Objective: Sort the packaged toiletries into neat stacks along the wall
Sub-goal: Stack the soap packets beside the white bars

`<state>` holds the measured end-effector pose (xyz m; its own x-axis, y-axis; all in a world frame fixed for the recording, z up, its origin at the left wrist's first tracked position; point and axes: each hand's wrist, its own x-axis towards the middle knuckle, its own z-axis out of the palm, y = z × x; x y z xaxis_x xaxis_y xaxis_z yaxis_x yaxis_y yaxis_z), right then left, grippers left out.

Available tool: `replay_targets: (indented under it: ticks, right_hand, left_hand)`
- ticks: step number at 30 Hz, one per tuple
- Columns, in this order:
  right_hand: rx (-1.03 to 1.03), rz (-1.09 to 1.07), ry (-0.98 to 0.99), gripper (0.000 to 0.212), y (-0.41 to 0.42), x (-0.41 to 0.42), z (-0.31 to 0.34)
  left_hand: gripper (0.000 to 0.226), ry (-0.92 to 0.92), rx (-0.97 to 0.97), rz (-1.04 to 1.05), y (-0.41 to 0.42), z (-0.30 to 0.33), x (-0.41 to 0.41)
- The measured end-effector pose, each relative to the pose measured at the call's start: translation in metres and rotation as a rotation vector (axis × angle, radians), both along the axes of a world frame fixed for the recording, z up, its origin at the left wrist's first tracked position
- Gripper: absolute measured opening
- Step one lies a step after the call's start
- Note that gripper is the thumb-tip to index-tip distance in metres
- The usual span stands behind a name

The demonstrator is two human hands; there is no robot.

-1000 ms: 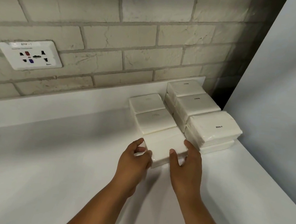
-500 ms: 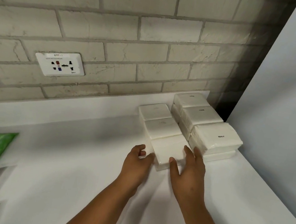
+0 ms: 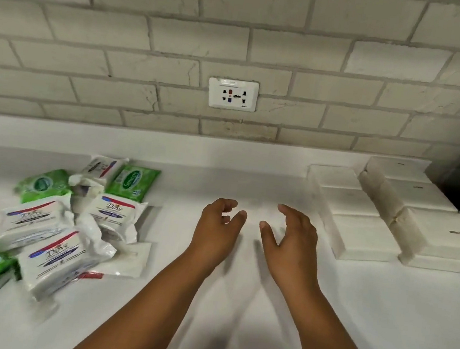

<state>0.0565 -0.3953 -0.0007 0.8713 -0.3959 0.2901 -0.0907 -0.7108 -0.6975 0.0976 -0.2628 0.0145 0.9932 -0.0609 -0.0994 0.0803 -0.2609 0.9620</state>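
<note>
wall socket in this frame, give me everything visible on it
The wall socket is a white rectangular plate, plastic by its look, mounted flat on the pale brick wall above the white counter's upstand. Its face carries small dark slots plus a red and a blue mark; a faint label strip runs along the top, unreadable. Nothing is plugged in or touching it.

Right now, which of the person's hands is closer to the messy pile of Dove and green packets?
The left hand. It hovers just right of the pile of packets, holding nothing. The right hand is farther right, nearer the stacked white packs.
</note>
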Motion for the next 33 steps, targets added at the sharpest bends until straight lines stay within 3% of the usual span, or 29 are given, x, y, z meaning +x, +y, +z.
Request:
replay_targets:
  ticks: [7,11,16,20,26,29,33]
  right_hand:
    - [0.134,0.231,0.117,0.046,0.126,0.009,-0.002]
    - [0.270,0.286,0.253,0.043,0.182,0.018,-0.013]
    - [0.310,0.201,0.374,0.040,0.226,0.048,-0.027]
    - [0.253,0.142,0.410,0.037,0.244,0.070,-0.036]
    - [0.168,0.116,0.449,0.041,0.264,0.093,-0.036]
    - [0.292,0.099,0.371,0.035,0.264,0.094,-0.037]
    - [0.644,0.175,0.219,0.014,0.259,0.091,-0.031]
  left_hand:
    - [0.028,-0.105,0.134,0.129,0.138,0.004,0.005]
    - [0.033,-0.156,0.316,0.175,0.219,-0.005,0.017]
    - [0.039,-0.157,0.743,0.206,0.289,-0.019,0.046]
    - [0.039,-0.135,1.095,0.035,0.301,-0.025,0.056]
    - [0.038,-0.191,1.167,-0.020,0.302,-0.039,0.065]
    - [0.037,-0.197,1.154,0.015,0.301,-0.043,0.066]
    - [0.037,-0.172,1.147,0.027,0.295,-0.043,0.067]
